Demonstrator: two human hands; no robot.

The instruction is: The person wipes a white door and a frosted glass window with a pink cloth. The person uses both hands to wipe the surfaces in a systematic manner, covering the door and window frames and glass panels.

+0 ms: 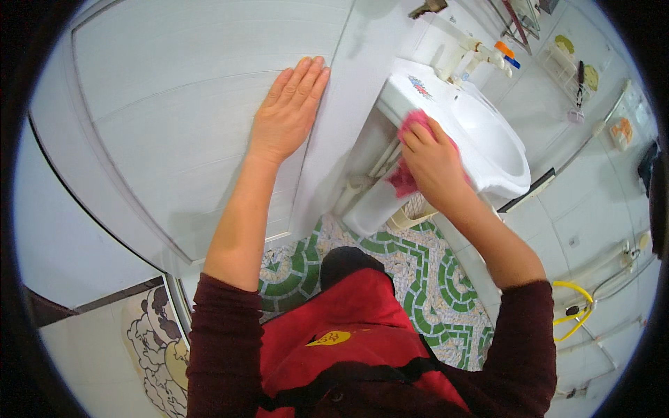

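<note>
Clutching a pink cloth, the right hand is curling its fingers round the bunched fabric at the edge of the sink nearest the person. The cloth is poking out above the fingers and hanging below the hand, beside the sink's outer face; its outline is looking slightly blurred. Left of the sink, the left hand is lying flat on the white door, its fingers straight and close together, holding nothing. A tap is standing at the back of the sink, and a flower pattern is decorating a corner of the sink's top. Beneath the sink, a white pedestal is rising from the green-patterned floor, and a cream basket is standing close by. Right of the sink, a yellow tube is looping by the tiled wall. The person is wearing a red apron.
</note>
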